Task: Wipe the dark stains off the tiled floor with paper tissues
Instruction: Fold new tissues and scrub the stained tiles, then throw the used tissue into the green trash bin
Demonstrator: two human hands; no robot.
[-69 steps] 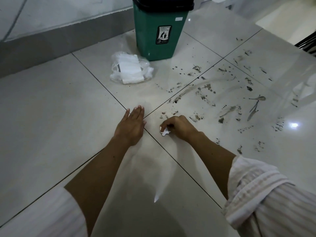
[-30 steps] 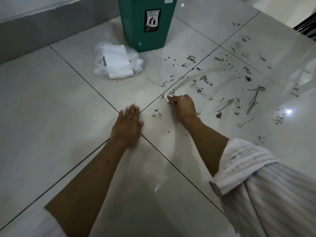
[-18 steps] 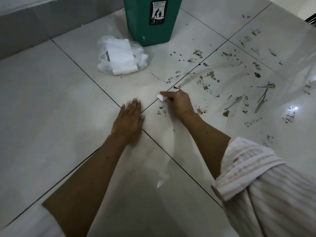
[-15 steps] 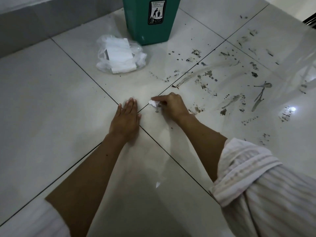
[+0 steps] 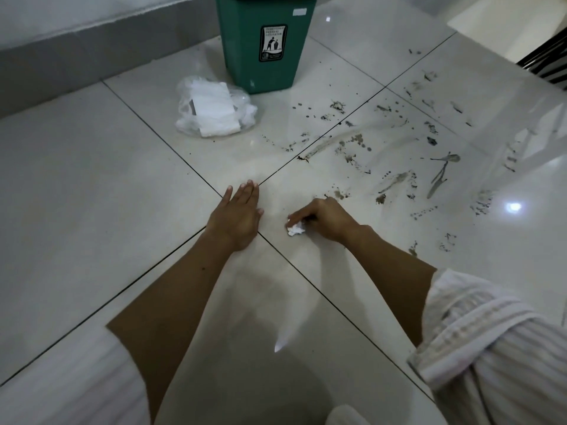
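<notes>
bin (image 5: 264, 47) top cropped, label (image 5: 273, 42) unreadable — blurred

Bare floor (image 5: 76, 194) lay open across left of frame and at lower centre between forearms. Green bin (image 5: 265, 44) stood at top centre, tissue bag (image 5: 214, 107) just beside it at lower left. Grey wall base (image 5: 92, 47) closed upper left. Stains (image 5: 383, 154) spread over right tiles, flat, nothing standing among them.
</notes>
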